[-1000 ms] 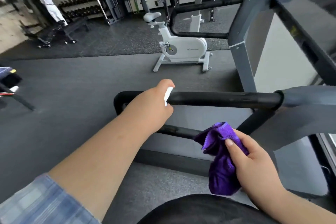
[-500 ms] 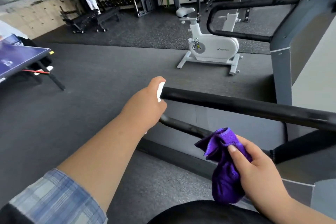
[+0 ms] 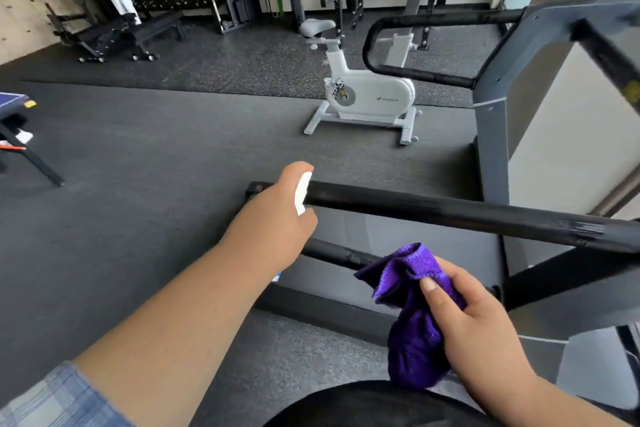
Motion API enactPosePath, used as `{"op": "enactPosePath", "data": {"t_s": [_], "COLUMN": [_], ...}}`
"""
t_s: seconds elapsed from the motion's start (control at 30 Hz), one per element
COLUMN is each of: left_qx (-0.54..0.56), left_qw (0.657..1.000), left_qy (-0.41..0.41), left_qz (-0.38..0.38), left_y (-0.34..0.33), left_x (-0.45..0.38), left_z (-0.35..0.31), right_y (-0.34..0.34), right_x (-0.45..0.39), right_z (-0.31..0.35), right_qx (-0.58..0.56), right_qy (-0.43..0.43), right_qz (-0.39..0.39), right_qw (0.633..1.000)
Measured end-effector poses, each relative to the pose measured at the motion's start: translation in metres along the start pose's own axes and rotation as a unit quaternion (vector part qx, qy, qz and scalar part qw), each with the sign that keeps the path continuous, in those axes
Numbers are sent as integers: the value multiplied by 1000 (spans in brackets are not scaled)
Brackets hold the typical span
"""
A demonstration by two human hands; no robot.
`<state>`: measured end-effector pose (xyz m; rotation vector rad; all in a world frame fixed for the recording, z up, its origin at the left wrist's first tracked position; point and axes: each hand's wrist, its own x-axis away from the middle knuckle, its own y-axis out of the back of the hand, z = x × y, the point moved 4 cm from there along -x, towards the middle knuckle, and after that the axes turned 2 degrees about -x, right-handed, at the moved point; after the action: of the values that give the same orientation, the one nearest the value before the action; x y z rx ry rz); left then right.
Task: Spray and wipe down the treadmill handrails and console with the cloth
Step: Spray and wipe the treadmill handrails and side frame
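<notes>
A: Head view, where's the rail from each grip?
B: Handrail (image 3: pixel 450 213) runs left-right. Left hand (image 3: pixel 277 218), curled round the spray bottle (image 3: pixel 302 193), sits at its left end. Right hand (image 3: pixel 485 333) pinches the bunched cloth (image 3: pixel 412 322), below the rail.
A: Room?
B: Rail bare rightward to the grey upright (image 3: pixel 491 135).

cloth (image 3: pixel 414 329): purple | handrail (image 3: pixel 450 215): black | sleeve (image 3: pixel 59 399): blue (plaid)

Bunched purple cloth (image 3: pixel 415 315) sits below the black handrail (image 3: pixel 450 215); white spray bottle (image 3: pixel 302 193) at its end.
</notes>
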<state>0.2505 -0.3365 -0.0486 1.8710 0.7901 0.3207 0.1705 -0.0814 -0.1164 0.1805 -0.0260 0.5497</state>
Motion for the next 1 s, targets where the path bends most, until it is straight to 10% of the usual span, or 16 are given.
{"op": "enactPosePath", "data": {"t_s": [0.37, 0.53, 0.77, 1.0], "left_qx": [138, 154, 169, 167], "left_qw": [983, 976, 969, 970], "left_qy": [-118, -142, -154, -153], "left_qz": [17, 53, 92, 93], "left_y": [-44, -65, -82, -93], "left_x": [48, 60, 78, 89], "left_z": [-118, -152, -176, -181], "right_y": [104, 170, 160, 151], "right_x": [16, -3, -59, -95], "right_z": [58, 84, 53, 75], "right_qx": [-99, 31, 520, 496], "right_qy": [171, 235, 100, 90], "right_qz": [-222, -328, -163, -168], "right_qw": [955, 915, 832, 847]}}
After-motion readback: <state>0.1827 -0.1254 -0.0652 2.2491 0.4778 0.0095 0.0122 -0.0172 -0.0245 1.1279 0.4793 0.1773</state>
